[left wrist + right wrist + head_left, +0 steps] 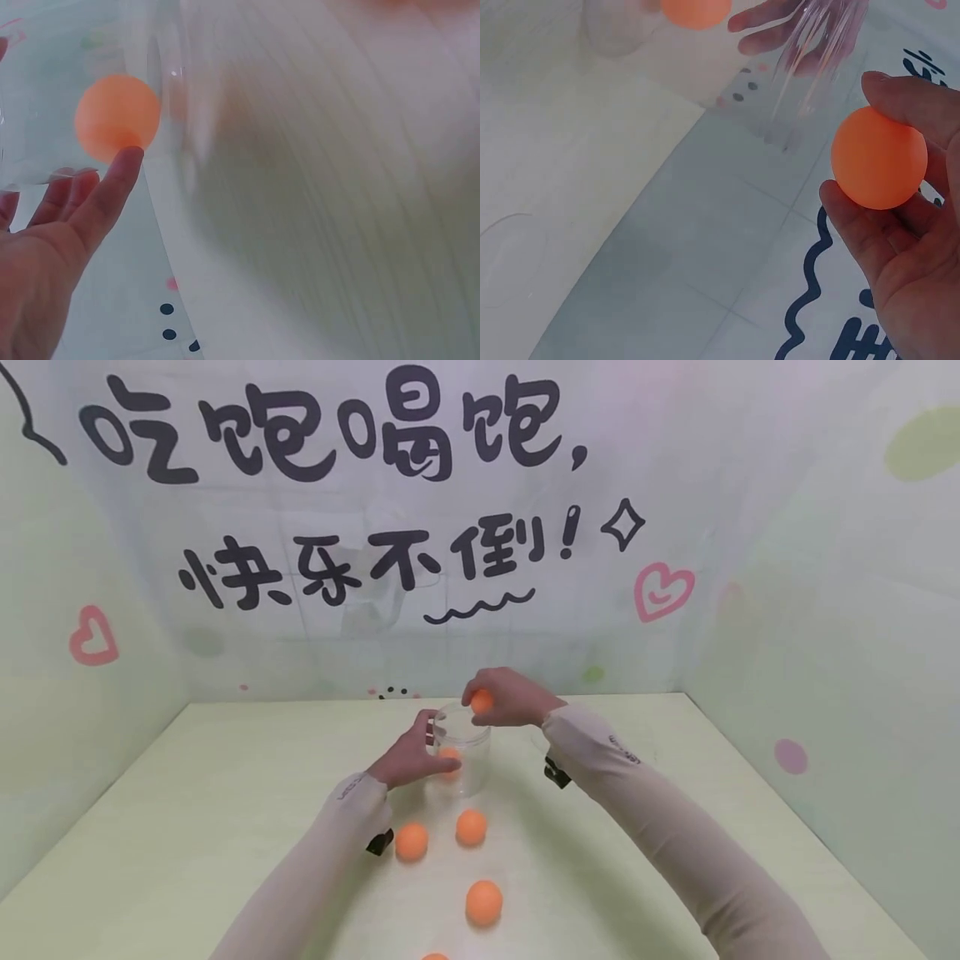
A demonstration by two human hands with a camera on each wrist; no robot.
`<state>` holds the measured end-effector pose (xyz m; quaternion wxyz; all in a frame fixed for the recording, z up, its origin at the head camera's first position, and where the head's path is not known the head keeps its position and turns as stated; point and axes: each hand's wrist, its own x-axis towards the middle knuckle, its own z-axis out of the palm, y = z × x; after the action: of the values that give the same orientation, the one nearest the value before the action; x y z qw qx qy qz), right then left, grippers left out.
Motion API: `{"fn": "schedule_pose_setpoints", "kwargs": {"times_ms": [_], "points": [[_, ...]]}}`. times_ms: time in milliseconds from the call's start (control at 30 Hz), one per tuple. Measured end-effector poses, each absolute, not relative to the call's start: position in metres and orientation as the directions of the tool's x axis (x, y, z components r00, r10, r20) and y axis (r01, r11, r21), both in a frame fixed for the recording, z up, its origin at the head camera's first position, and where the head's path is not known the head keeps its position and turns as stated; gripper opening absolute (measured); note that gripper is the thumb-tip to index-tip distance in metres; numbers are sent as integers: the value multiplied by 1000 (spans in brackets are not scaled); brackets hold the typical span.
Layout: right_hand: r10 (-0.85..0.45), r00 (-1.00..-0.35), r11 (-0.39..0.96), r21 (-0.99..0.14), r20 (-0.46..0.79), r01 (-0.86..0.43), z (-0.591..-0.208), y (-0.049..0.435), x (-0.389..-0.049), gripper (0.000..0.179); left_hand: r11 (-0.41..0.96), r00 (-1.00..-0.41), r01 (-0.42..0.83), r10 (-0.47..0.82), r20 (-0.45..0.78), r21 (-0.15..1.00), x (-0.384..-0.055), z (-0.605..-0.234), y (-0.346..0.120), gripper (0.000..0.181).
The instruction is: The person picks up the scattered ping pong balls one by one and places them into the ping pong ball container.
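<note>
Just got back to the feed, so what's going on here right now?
A person is steadying a clear jar upright on the table with the left hand. The right hand holds an orange ping-pong ball between its fingers, up by the jar's open rim and not yet released. One ball shows inside the jar. Four more balls lie on the table on the near side, one cut off by the head view's bottom edge.
</note>
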<state>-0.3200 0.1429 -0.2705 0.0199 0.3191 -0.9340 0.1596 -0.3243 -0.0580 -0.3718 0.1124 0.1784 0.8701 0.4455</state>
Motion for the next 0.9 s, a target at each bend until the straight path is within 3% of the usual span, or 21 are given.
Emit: {"fn": "schedule_pose_setpoints", "kwargs": {"times_ms": [300, 900], "points": [[-635, -768, 728, -269, 83, -631, -281, 112, -321, 24, 531, -912, 239, 411, 0, 813, -319, -374, -62, 77], [-570, -819, 787, -245, 66, -567, -292, 110, -322, 22, 532, -902, 276, 430, 25, 801, -321, -372, -61, 75]]}}
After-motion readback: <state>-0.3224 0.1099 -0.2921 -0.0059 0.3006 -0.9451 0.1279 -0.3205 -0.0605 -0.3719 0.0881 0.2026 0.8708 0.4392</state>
